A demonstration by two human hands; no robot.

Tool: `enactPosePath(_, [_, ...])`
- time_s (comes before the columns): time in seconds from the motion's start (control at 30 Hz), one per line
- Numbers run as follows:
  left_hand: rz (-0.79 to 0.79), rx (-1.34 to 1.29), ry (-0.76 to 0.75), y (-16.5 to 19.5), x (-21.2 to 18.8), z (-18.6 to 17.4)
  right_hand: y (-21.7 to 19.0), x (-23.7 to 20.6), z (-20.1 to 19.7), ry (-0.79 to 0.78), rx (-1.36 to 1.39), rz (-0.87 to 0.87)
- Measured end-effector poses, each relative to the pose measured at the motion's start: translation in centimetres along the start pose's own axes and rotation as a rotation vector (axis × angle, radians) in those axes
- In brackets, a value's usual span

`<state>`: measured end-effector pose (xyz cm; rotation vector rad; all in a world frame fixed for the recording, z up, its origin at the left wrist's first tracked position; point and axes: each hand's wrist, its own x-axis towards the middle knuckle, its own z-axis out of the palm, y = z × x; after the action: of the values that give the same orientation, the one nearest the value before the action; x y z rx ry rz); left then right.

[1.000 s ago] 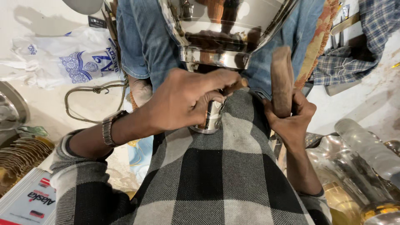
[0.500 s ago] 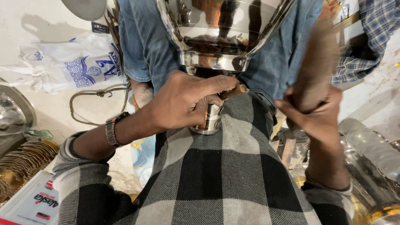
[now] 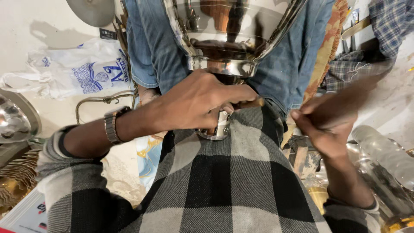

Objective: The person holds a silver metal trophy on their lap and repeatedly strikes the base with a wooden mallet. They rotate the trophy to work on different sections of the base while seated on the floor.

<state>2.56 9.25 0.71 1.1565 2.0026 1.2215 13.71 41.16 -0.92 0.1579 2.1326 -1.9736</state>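
A large shiny steel vessel (image 3: 233, 34) rests between my knees, its narrow cylindrical foot (image 3: 221, 127) pointing toward me. My left hand (image 3: 200, 103), with a metal watch on the wrist, is wrapped around that foot, and a short brown piece (image 3: 251, 103) sticks out from under the fingers. My right hand (image 3: 323, 125) is off to the right of the vessel, closed around a brown wooden stick (image 3: 364, 82). The stick slants up to the right and is blurred by motion. It is apart from the vessel.
A white printed plastic bag (image 3: 82, 71) and a bent wire hook (image 3: 99, 100) lie at the left. A steel plate (image 3: 13, 121) and stacked brass discs (image 3: 15, 181) sit at the left edge. Plastic-wrapped metal pieces (image 3: 384, 151) crowd the right. Checked cloth (image 3: 388, 21) lies top right.
My right hand has swung the wooden stick from upright beside the vessel out to the right and tilted it. My left hand has stayed on the vessel's foot.
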Motion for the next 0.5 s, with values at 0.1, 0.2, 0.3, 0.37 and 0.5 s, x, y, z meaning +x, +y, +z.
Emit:
enactPosePath(0.1, [0.044, -0.014, -0.074, 0.0, 0.5, -0.6, 0.4, -1.7, 0.8, -0.038, -0.172, 0.069])
enactPosePath(0.2, [0.120, 0.008, -0.072, 0.1, 0.9, -1.0, 1.9, -3.5, 1.3, 0.063, -0.257, -0.093])
enactPosePath(0.3, [0.153, 0.011, -0.099, 0.2, 1.2, -1.2, 3.5, -5.0, 1.9, 0.156, -0.304, -0.169])
enactPosePath(0.37, [0.162, 0.035, -0.147, 0.1, 1.4, -1.2, 4.2, -5.7, 2.5, 0.188, -0.423, -0.163])
enactPosePath(0.5, [0.244, 0.029, -0.212, -0.3, 1.9, -1.1, 4.0, -6.3, 3.4, 0.282, -0.184, -0.126])
